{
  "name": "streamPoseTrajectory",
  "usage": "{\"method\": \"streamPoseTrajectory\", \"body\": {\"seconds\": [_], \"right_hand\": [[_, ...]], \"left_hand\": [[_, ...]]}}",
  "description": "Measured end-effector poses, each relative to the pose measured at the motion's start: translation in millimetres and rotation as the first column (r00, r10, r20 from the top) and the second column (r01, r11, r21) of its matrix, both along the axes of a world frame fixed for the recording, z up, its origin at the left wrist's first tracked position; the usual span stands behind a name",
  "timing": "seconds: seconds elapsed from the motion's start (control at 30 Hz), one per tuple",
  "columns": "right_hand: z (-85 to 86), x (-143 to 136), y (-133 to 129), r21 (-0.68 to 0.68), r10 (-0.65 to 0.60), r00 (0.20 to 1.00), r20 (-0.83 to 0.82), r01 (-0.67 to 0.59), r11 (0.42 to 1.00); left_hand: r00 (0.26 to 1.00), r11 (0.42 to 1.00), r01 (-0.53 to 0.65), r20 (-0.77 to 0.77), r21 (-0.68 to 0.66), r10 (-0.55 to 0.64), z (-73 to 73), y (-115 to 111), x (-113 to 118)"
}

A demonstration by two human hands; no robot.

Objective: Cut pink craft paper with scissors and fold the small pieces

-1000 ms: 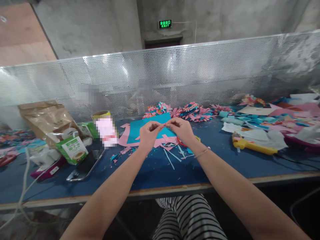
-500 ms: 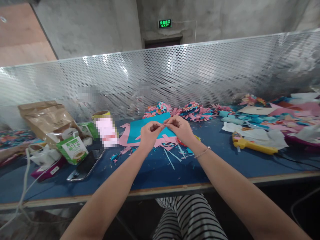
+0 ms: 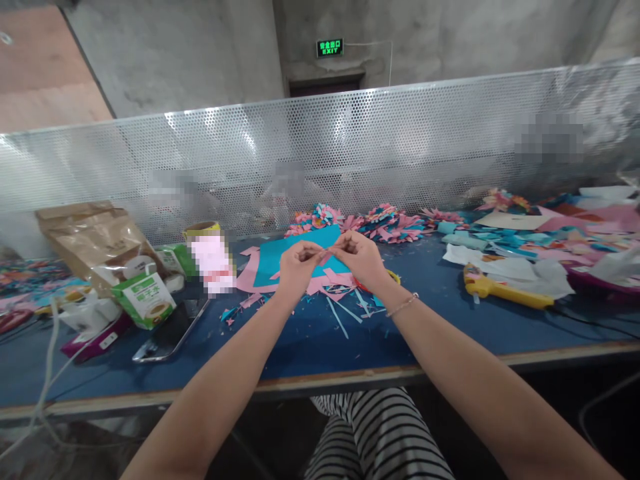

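Above the table, my left hand (image 3: pixel 299 265) and my right hand (image 3: pixel 361 259) meet fingertip to fingertip. Both are closed in a pinch on a small piece of pink paper (image 3: pixel 327 255), mostly covered by the fingers. Beneath them lies a blue paper sheet (image 3: pixel 280 250) on top of a larger pink sheet (image 3: pixel 247 272). Narrow paper strips and offcuts (image 3: pixel 340 319) are scattered just in front of the sheets. A red and yellow looped handle (image 3: pixel 395 276) shows partly behind my right wrist.
Fringed pink and blue paper flowers (image 3: pixel 380 223) line the perforated metal screen (image 3: pixel 240 167). On the right lie a yellow glue gun (image 3: pixel 510 293) and heaped paper. A phone (image 3: pixel 170 330), green-white box (image 3: pixel 145 300), brown bag (image 3: pixel 95 240) and tissue pack (image 3: pixel 100 337) occupy the left.
My fingertips have shifted slightly, and more pink shows between them. At the far left edge, another person's arm has gone from view, uncovering a red-handled item.
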State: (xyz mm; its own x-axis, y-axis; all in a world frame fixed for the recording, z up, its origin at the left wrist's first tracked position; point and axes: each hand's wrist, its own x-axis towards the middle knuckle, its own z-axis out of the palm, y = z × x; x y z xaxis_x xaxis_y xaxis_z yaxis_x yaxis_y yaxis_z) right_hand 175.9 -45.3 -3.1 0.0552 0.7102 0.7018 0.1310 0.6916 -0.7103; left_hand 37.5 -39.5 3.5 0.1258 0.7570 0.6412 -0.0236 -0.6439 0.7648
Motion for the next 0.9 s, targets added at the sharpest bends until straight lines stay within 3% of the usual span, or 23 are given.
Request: {"method": "streamPoseTrajectory", "body": {"seconds": [0.13,0.3,0.37,0.47,0.57,0.7,0.8,0.9], "right_hand": [[-4.2,-3.8,2.6,0.092,-0.061,0.996,0.072,0.054,0.994],[-4.3,1.1,2.8,0.204,-0.237,0.967,0.090,0.215,0.955],[-3.1,3.9,0.8,0.239,-0.311,0.944,0.115,0.277,0.931],[-3.4,4.3,-1.3,0.296,-0.358,0.913,0.197,0.293,0.909],[-6.2,0.7,-0.4,0.361,-0.345,0.885,0.312,0.226,0.905],[-8.7,-2.8,2.4,0.392,-0.282,0.880,0.383,0.122,0.912],[-8.6,-2.0,3.8,0.330,-0.186,0.902,0.389,0.052,0.942],[-6.7,2.0,4.7,0.283,-0.182,0.947,0.266,0.104,0.953]], "left_hand": [[1.000,1.000,-0.010,-0.003,-0.004,0.010,-1.7,4.4,-1.6],[0.975,0.974,-0.215,-0.044,0.069,0.219,0.8,6.3,-7.4],[0.965,0.966,-0.247,-0.070,0.076,0.252,1.1,5.8,-7.9],[0.988,0.995,-0.101,-0.122,-0.025,0.097,-2.0,5.5,-3.8],[0.998,0.983,0.053,-0.035,-0.176,-0.060,-6.2,6.2,2.0],[0.987,0.956,0.132,0.125,-0.263,-0.102,-6.2,6.1,2.9],[0.973,0.937,0.194,0.179,-0.289,-0.146,-3.3,4.5,0.2],[0.978,0.931,0.185,0.147,-0.315,-0.145,-2.2,3.7,-0.8]]}}
